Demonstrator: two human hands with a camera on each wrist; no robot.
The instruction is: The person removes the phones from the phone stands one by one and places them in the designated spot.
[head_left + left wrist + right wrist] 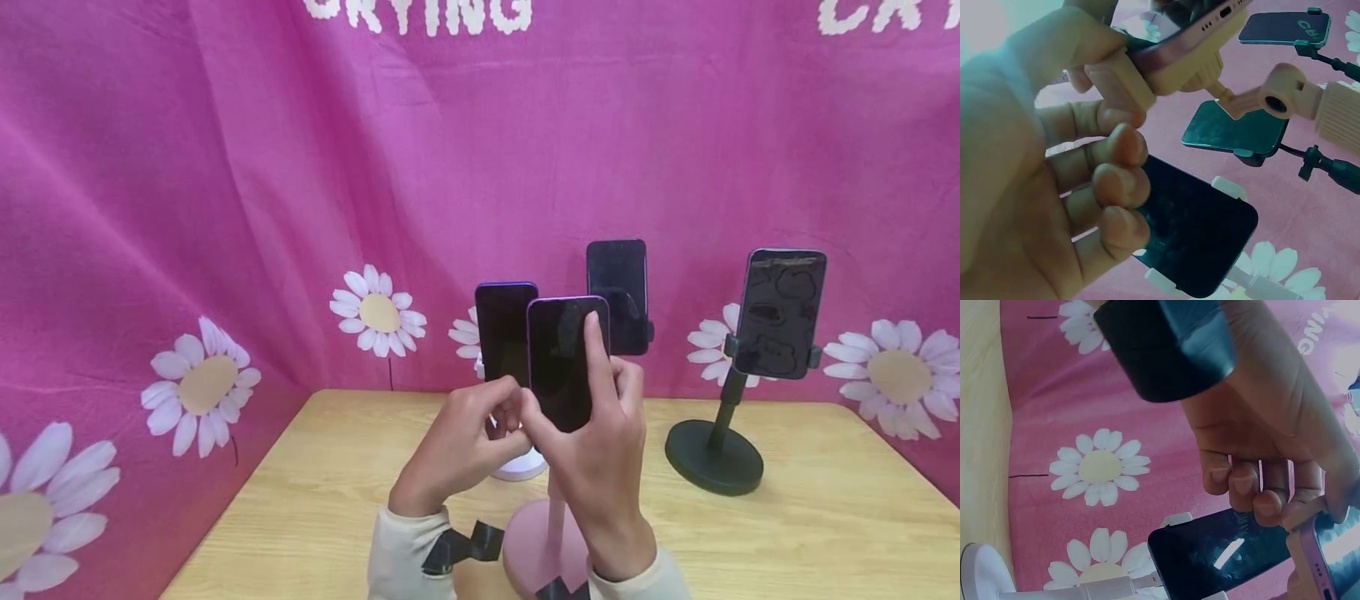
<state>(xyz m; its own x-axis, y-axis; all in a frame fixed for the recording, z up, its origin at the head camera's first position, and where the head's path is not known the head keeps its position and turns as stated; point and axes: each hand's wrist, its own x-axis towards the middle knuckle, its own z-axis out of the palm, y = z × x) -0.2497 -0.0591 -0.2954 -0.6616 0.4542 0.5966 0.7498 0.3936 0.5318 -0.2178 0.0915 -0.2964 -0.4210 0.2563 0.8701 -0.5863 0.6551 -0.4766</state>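
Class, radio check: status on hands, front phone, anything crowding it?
Left hand pinching pink holder. Right hand on front phone. Phone upright, against holder. Another phone behind, left.

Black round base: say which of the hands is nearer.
Right. In the head view, the right hand is left of the black round base; the left hand is farther left.

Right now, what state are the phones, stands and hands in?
Near phone: dark screen, held
Left phone: dark screen, clamped
Back phone: dark screen, clamped
Far-right phone: dark screen, clamped
Pink stand: upright
White stand: upright
Far-right black stand: upright
Left hand: pinching the pink clamp
Right hand: gripping the near phone
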